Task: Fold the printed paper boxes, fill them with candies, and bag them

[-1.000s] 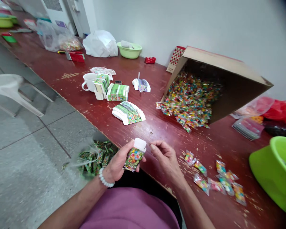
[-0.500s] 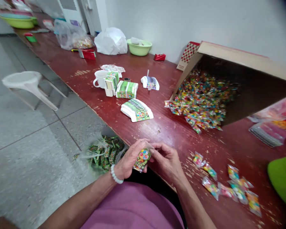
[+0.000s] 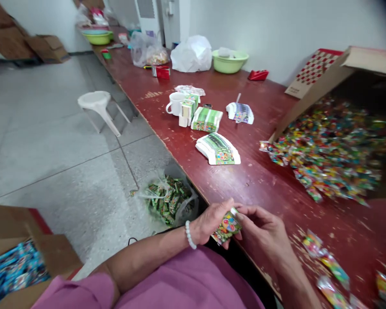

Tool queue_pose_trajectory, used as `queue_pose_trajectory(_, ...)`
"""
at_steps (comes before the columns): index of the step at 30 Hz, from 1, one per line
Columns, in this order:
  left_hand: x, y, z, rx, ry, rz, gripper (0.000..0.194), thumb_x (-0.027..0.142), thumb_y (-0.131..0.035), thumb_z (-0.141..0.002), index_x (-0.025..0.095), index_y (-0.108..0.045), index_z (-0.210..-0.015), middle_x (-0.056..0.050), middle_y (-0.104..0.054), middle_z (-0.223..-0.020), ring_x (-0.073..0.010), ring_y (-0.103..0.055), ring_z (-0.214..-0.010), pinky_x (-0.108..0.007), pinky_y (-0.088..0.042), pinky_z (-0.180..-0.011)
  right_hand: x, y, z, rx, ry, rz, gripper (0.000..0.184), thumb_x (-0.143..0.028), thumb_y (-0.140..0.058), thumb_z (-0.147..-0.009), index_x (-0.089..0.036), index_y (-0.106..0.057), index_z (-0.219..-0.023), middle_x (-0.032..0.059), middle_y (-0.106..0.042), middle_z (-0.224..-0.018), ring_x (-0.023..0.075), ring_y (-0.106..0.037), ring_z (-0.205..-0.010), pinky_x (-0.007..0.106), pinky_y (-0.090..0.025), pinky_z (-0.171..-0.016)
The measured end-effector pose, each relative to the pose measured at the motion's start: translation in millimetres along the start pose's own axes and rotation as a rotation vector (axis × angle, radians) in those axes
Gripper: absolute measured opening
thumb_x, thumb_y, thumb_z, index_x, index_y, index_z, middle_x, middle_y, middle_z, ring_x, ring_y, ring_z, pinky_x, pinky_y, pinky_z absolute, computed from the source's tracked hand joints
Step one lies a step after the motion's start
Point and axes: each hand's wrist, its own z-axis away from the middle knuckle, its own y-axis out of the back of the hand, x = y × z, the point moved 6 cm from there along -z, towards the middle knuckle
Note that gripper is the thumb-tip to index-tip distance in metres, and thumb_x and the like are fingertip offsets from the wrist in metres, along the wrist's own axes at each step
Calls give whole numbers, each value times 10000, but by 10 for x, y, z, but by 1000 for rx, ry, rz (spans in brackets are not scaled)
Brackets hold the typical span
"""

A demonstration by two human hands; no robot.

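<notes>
Moving right hand point(image 3: 270, 231) in, pinching top of small green rectangular cardboard box point(image 3: 227, 226), apparently closing it; gripping with left hand point(image 3: 210, 219).

Scuffed red table point(image 3: 263, 182), white mug point(image 3: 177, 104), fanned green cartons point(image 3: 220, 150), wrapped candies point(image 3: 334, 267), green basin point(image 3: 229, 65)
</notes>
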Motion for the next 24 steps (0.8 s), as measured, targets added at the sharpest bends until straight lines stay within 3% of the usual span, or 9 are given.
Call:
queue_pose_trajectory(4, -4, 46, 14, -20, 4, -28, 723, 709, -489, -839, 103, -691, -1177, -80, -674, -652, -154, -585, -446, -236, -440, -388, 6, 15, 42, -16, 1, -5, 183, -391, -776, -799, -224, -741, -861, 46, -680, -677, 171, -574, -508, 329, -494, -503)
queue_pose_trajectory(7, -45, 89, -14, -68, 57, 133, 599, 609, -595, -802, 110, -708, -1115, -86, -685, -694, -177, -616, -525, -244, -446, -411, -100, 14, 85, 4, 177, 215, 183, -414, -735, -831, -248, -758, -904, 90, -729, -909, 226, -656, -691, 352, -527, -597)
queue_pose_trajectory(10, -141, 134, -62, -73, 141, 328, 413, 437, -649, -759, 158, -706, -1058, -34, -664, -712, -141, -585, -518, -238, -448, -451, -204, -74, 154, 30, 430, 542, 221, -427, -725, -834, -271, -733, -990, 103, -704, -1070, 285, -663, -960, 415, -534, -794)
queue_pose_trajectory(13, -165, 202, -97, 28, 85, 429, 280, 333, -694, -715, 146, -696, -923, -24, -653, -710, -127, -599, -576, -228, -455, -541, -226, -222, 228, 86, 641, 884, 467, -482, -796, -744, -263, -646, -1128, 121, -671, -1152, 324, -621, -1042, 483, -488, -870)
queue_pose_trajectory(17, -117, 225, -76, 132, 9, 447, 286, 430, -694, -770, 157, -665, -850, -17, -639, -688, -139, -592, -589, -255, -444, -579, -161, -383, 240, 135, 740, 1180, 877, -535, -800, -674, -206, -439, -1403, 201, -553, -1361, 405, -534, -1151, 554, -424, -904)
queue_pose_trajectory(20, -40, 274, -34, 228, -88, 417, 309, 449, -718, -770, 155, -671, -854, -24, -669, -767, -161, -637, -740, -270, -469, -729, -134, -438, 184, 157, 767, 1222, 805, -396, -728, -744, -200, -382, -1444, 188, -574, -1321, 388, -534, -1144, 544, -412, -912)
queue_pose_trajectory(24, -14, 346, 14, 227, -105, 360, 429, 543, -676, -798, 147, -684, -965, -58, -710, -900, -217, -663, -910, -322, -471, -856, -141, -561, 95, 100, 801, 1087, 693, -302, -719, -712, -206, -457, -1346, 159, -585, -1256, 347, -557, -1100, 505, -445, -909)
